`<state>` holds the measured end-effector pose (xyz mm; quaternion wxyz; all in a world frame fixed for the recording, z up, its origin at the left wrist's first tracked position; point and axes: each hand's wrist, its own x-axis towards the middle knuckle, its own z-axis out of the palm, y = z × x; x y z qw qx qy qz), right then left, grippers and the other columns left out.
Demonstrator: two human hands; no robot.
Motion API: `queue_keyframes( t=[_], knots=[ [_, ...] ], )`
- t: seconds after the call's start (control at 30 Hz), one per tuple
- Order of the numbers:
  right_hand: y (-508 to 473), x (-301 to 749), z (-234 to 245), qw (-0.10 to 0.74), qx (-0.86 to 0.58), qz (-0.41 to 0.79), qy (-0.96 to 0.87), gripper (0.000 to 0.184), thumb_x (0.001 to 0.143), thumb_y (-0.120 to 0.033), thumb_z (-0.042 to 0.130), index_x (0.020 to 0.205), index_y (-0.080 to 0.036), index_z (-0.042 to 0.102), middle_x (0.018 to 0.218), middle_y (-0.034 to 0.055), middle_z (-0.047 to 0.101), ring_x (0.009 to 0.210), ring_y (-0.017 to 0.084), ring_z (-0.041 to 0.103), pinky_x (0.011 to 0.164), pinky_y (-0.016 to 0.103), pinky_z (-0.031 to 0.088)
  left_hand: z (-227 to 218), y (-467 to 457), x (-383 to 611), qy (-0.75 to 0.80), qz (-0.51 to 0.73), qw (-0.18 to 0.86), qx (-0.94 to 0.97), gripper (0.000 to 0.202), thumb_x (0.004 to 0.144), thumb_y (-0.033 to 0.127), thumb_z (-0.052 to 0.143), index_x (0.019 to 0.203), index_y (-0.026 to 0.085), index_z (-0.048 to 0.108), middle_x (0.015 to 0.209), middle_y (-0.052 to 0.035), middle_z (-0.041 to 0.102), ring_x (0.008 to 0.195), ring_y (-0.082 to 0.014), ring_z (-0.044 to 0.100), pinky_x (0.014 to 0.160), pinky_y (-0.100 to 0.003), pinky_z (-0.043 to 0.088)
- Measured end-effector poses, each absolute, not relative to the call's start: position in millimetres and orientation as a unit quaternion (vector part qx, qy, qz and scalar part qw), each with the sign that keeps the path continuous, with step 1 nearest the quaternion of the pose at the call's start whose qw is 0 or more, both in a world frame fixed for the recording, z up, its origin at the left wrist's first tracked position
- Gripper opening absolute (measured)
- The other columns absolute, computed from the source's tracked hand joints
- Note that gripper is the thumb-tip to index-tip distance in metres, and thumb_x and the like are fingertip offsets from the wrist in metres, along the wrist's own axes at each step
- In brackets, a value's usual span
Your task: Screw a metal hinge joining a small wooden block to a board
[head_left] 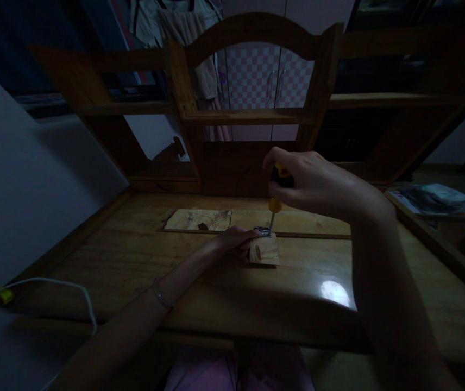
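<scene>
1. Right hand (301,174) is gripping a yellow-and-black screwdriver (275,204), fingers curling round the handle, above and slightly right of the metal fitting (262,231).
2. Screwdriver is standing near upright, leaning a bit, its tip meeting the fitting's right end.
3. Left hand (236,240) is gripping the small wood piece (267,252) by its left edge, just left of the fitting, one fingertip touching the fitting; lower fingers are partly hiding in shadow.
4. Fitting is lying along the far edge of the small wood piece; fine detail is blurring.
5. Long wood strip (198,219) is lying behind the fitting, running out both sides, its left end showing dark, rough patches.
6. Wooden desk (167,282) is spreading under and around the fitting.
7. White cable (88,298) is looping far left of the fitting, nearer the wearer.
8. Wooden shelf unit (252,117) is rising well behind the fitting.
9. Checkered cabinet doors (252,76) are standing farther behind it.
</scene>
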<state>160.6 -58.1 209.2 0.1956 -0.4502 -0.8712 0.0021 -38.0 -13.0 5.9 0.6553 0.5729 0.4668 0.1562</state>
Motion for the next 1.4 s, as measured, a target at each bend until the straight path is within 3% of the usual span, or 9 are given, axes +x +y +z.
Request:
queue_keyframes(
  t=[0.33, 0.8, 1.4],
  knots=[
    [-57, 161, 209, 0.203, -0.447, -0.005, -0.871, 0.018, 0.088, -0.027, 0.056, 0.106, -0.022, 0.057, 0.094, 0.0064, 0.066, 0.087, 0.024, 0.061, 0.077, 0.034, 0.044, 3, -13, -37, 0.442, 0.172, 0.699, 0.535, 0.059, 0.080, 0.063, 0.067, 0.048, 0.021, 0.040, 0.041, 0.0041, 0.039, 0.038, -0.0120, 0.047, 0.045, -0.027, 0.041],
    [-58, 161, 210, 0.201, -0.463, 0.000, -0.863, 0.017, 0.092, -0.031, 0.053, 0.105, -0.021, 0.057, 0.095, 0.0081, 0.066, 0.089, 0.024, 0.063, 0.080, 0.035, 0.045, 2, -11, -38, 0.456, 0.168, 0.691, 0.536, 0.062, 0.074, 0.069, 0.069, 0.050, 0.020, 0.042, 0.042, 0.0045, 0.040, 0.040, -0.0117, 0.048, 0.048, -0.028, 0.046],
    [-59, 159, 212, 0.199, -0.495, -0.006, -0.846, 0.021, 0.087, -0.030, 0.061, 0.107, -0.023, 0.060, 0.092, 0.0086, 0.068, 0.091, 0.028, 0.063, 0.078, 0.036, 0.046, 11, -15, -34, 0.479, 0.156, 0.681, 0.531, 0.062, 0.084, 0.062, 0.065, 0.046, 0.019, 0.040, 0.041, 0.0034, 0.040, 0.038, -0.0107, 0.048, 0.045, -0.025, 0.042]
  ],
)
